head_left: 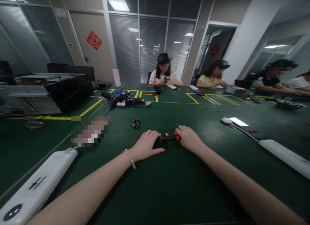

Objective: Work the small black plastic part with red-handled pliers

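Observation:
My left hand [145,145] is closed around a small black block-like part [159,143] on the green table, holding it near the table's middle. A bracelet circles that wrist. From the right, my right hand [189,138] grips red-handled pliers [177,136]. Their dark jaws reach left to the black part and appear to touch its upper edge, though the exact contact is too small to make out. Beyond my left hand lies a small black-and-silver component [136,123], apart from both hands.
An opened computer case [67,92] stands at left. Tangled cables and tools [123,98] lie ahead. A white device marked 14 [41,183] is by my left arm; a phone [247,128] and white power bank [283,154] lie at right. Several people sit across the table [205,186].

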A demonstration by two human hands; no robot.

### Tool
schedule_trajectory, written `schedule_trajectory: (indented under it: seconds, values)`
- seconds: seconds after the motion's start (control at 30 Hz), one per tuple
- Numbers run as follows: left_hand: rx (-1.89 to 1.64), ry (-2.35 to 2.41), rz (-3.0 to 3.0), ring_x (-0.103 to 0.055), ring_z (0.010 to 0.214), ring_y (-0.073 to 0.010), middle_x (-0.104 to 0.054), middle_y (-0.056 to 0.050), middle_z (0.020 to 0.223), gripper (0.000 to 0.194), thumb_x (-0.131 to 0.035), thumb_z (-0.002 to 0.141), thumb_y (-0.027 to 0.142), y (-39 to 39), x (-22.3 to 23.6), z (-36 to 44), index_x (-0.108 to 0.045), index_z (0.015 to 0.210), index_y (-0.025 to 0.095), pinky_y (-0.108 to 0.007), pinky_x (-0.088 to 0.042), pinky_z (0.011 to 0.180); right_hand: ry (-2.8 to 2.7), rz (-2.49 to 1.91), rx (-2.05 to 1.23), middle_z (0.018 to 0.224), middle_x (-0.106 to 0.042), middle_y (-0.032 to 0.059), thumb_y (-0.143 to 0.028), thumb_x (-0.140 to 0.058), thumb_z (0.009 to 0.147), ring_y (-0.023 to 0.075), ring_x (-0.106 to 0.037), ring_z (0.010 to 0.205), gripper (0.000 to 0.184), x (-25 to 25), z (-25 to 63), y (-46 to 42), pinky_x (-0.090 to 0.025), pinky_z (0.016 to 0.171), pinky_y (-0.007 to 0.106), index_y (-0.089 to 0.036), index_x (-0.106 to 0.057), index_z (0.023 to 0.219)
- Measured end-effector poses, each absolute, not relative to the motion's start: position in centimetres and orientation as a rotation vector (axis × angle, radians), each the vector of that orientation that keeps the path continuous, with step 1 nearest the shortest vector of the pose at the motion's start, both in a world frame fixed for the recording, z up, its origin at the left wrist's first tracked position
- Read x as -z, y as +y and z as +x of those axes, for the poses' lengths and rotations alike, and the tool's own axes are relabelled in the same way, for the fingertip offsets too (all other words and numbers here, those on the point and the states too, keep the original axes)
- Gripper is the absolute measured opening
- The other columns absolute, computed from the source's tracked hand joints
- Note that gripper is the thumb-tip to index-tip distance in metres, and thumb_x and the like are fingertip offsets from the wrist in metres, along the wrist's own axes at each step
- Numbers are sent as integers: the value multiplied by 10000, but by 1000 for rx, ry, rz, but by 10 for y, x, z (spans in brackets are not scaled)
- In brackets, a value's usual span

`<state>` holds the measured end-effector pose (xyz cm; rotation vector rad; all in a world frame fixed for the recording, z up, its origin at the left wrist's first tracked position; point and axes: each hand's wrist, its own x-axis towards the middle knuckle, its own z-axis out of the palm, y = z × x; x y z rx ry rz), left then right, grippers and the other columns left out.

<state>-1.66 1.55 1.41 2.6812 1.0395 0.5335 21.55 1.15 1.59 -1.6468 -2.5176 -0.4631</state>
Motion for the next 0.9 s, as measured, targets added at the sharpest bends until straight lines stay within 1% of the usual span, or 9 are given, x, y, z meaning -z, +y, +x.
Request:
schedule_trajectory:
  seconds: [0.6, 0.9]
  values:
    - [-511, 1045, 2659, -434, 1045, -244, -484, -56, 1148, 541, -511, 734, 564, 16, -14, -17, -435, 1137, 211, -386, -374, 862, -2512, -1653, 459, 976, -540, 99, -72, -502, 658, 198, -502, 867, 308, -13, 217, 13, -390, 733, 307, -145, -550, 953]
    - [-522, 1040, 2697, -434, 1036, -253, -485, -66, 1138, 541, -493, 739, 578, 17, -11, -17, -434, 1126, 205, -393, -362, 859, -2541, -1617, 462, 961, -543, 99, -60, -495, 644, 200, -493, 869, 294, -13, 217, 14, -376, 736, 299, -147, -555, 918]
